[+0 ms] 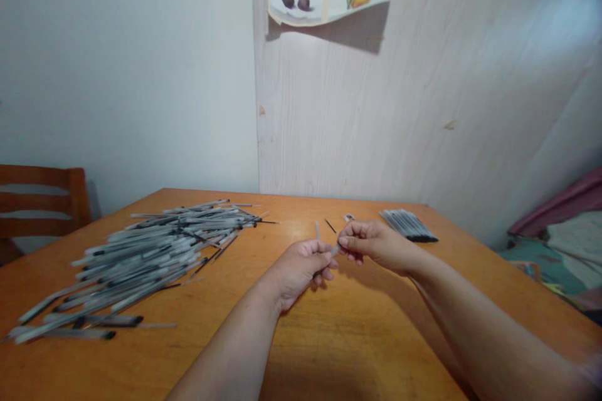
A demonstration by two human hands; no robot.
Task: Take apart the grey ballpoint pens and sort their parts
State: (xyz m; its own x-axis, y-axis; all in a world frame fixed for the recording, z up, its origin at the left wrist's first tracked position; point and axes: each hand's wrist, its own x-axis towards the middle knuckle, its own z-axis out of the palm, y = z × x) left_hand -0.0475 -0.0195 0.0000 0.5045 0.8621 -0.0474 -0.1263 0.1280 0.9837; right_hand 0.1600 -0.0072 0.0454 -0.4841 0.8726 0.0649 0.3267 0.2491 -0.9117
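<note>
Right of the heap of pens (150,257), the left hand (303,268) and right hand (374,243) both had fingers pinched closely around a slim pale tube (335,250), which seemed best kept straight between them under light, steady pressure.

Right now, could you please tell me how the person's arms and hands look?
The left hand and right hand wear no gloves; no ring or watch shows. The forearms look bare; a pinkish blur at the right edge may be a sleeve.
</note>
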